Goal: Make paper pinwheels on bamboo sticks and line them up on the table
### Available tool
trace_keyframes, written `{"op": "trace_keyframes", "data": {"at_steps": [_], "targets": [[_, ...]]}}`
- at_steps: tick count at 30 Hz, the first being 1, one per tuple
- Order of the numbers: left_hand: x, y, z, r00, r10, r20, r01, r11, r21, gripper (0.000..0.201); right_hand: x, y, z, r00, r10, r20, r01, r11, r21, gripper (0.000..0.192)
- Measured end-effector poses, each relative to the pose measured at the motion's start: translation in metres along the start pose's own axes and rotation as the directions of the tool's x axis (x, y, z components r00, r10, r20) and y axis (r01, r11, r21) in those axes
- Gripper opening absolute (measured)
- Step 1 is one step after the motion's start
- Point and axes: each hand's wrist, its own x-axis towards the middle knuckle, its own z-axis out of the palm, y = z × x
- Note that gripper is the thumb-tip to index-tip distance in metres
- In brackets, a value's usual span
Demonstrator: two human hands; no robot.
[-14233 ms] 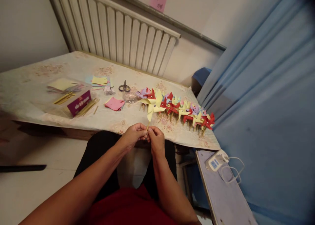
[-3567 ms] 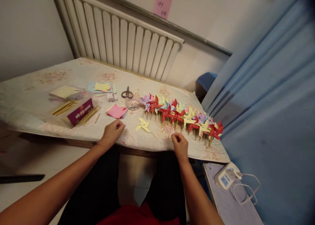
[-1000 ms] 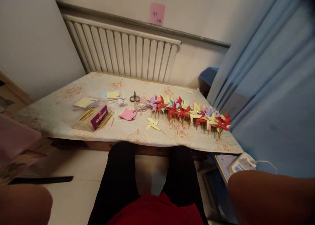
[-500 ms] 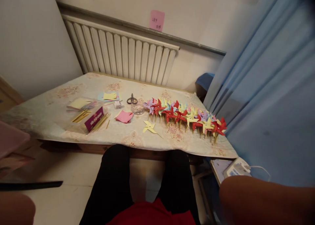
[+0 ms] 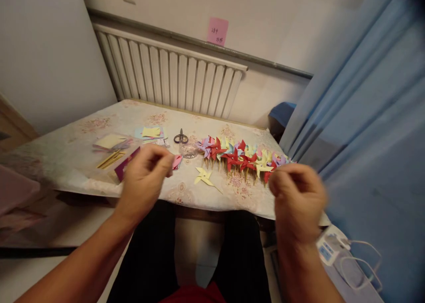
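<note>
Both my hands float empty above the table (image 5: 66,161), left hand (image 5: 145,179) and right hand (image 5: 297,201) loosely curled, yellow pinwheel (image 5: 203,177) lying between.

Open tablecloth (image 5: 186,192) surrounds the lone yellow pinwheel (image 5: 203,177).

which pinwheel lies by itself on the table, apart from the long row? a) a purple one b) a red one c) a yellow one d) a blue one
c: a single yellow pinwheel lies flat on the table in front of the row of pinwheels, between the left hand and the right hand.
</note>
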Motion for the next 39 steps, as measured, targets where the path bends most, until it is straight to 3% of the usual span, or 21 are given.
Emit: {"op": "trace_keyframes", "data": {"at_steps": [1,3,5,8,11,16,26,32,39], "targets": [[0.002,-0.018,0.011,0.996,-0.049,0.078,0.045,0.998,0.053,0.018,0.003,0.018,0.009,0.998,0.065,0.021,-0.065,0.998,0.004,0.014],[0.005,-0.064,0.036,0.955,-0.198,0.221,0.147,0.962,0.228,0.017,0.006,0.065,0.025,0.96,0.214,0.182,-0.2,0.976,-0.091,0.016],[0.002,-0.117,0.06,0.905,-0.335,0.262,0.202,0.881,0.429,0.014,0.001,0.116,0.036,0.915,0.307,0.263,-0.243,0.938,-0.249,0.014],[-0.008,-0.18,0.085,0.855,-0.407,0.321,0.097,0.735,0.672,0.016,-0.017,0.18,0.047,0.852,0.423,0.308,-0.228,0.83,-0.51,0.014],[-0.02,-0.21,0.098,0.845,-0.446,0.296,0.1,0.675,0.731,0.017,-0.036,0.215,0.055,0.845,0.425,0.324,-0.158,0.778,-0.608,0.016],[-0.029,-0.221,0.112,0.873,-0.401,0.278,-0.018,0.543,0.839,0.027,-0.048,0.233,0.073,0.846,0.398,0.356,-0.088,0.762,-0.642,0.013],[-0.029,-0.221,0.12,0.886,-0.38,0.267,-0.054,0.486,0.872,0.031,-0.052,0.243,0.101,0.813,0.38,0.442,0.098,0.659,-0.746,0.014],[-0.03,-0.222,0.121,0.893,-0.363,0.267,-0.066,0.48,0.875,0.031,-0.054,0.246,0.1,0.806,0.371,0.461,0.11,0.671,-0.733,0.014],[-0.031,-0.225,0.122,0.902,-0.339,0.267,-0.079,0.479,0.874,0.033,-0.057,0.244,0.088,0.807,0.324,0.494,0.1,0.749,-0.655,0.015]]}}
